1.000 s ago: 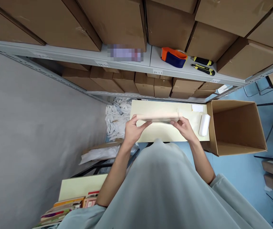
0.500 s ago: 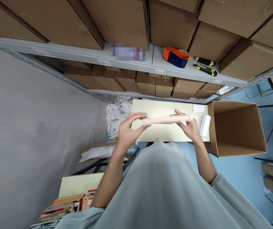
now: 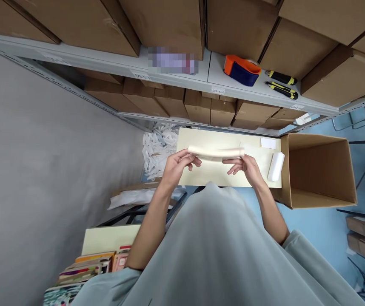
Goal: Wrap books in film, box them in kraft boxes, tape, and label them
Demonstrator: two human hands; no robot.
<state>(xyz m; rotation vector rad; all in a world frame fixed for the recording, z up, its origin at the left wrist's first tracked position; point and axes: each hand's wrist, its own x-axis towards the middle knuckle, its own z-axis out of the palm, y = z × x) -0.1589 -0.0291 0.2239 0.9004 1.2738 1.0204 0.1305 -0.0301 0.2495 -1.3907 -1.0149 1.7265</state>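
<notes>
A long, thin cream-coloured strip-like thing (image 3: 216,151), blurred and perhaps seen edge-on, spans the gap between my two hands above the pale table (image 3: 198,178). My left hand (image 3: 181,165) has its fingers closed at the left end of it. At the other end, my right hand (image 3: 243,167) pinches it near the corner, with some fingers stretched out beneath. What kind of thing it is does not show clearly. A white roll (image 3: 276,166) lies on the table to the right of my right hand, and a small white card or label (image 3: 268,143) lies behind the roll.
An open cardboard box (image 3: 323,170) adjoins the table's right end. Above run shelves (image 3: 106,63) of cartons, with an orange-and-blue tape dispenser (image 3: 242,70) and box cutters (image 3: 282,90). White paper scraps (image 3: 158,148) heap at left; books (image 3: 86,272) stand lower left.
Both hands have tilted the cream strip-like thing and shifted it slightly left and away from me. My fingers have moved from spread at its ends to curled beneath it. The view has shifted slightly.
</notes>
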